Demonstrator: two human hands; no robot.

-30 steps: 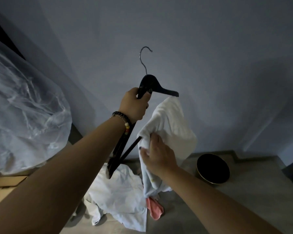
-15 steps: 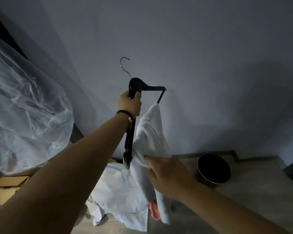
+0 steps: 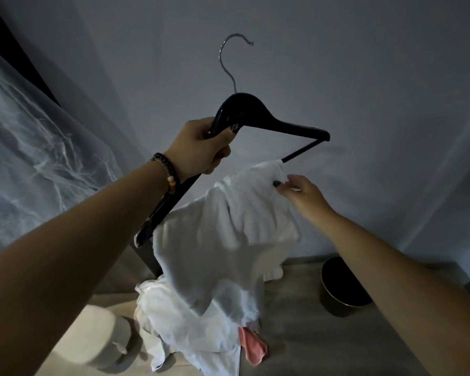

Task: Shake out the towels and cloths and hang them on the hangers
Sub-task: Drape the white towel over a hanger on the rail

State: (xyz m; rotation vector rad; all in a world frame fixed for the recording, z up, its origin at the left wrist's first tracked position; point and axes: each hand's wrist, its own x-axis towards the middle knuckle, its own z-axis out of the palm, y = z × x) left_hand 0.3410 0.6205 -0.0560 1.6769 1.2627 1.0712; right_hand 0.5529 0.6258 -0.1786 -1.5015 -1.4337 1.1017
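My left hand (image 3: pixel 201 146) grips a black hanger (image 3: pixel 277 126) by its left shoulder and holds it up, tilted, metal hook pointing upward. A white towel (image 3: pixel 228 234) hangs draped over the hanger's lower bar. My right hand (image 3: pixel 300 191) pinches the towel's upper edge near the right end of the bar. On the floor below lie a heap of white cloths (image 3: pixel 185 321) and a small pink cloth (image 3: pixel 251 348).
A dark round bin (image 3: pixel 342 289) stands on the floor at the right by the wall. Clear plastic sheeting (image 3: pixel 38 158) covers something bulky at the left. A pale rounded object (image 3: pixel 92 337) sits at lower left. A plain wall is straight ahead.
The hanger has turned from edge-on to face me and risen. My right hand moved up from the towel's lower part to its top edge, and the towel has spread along the bar.
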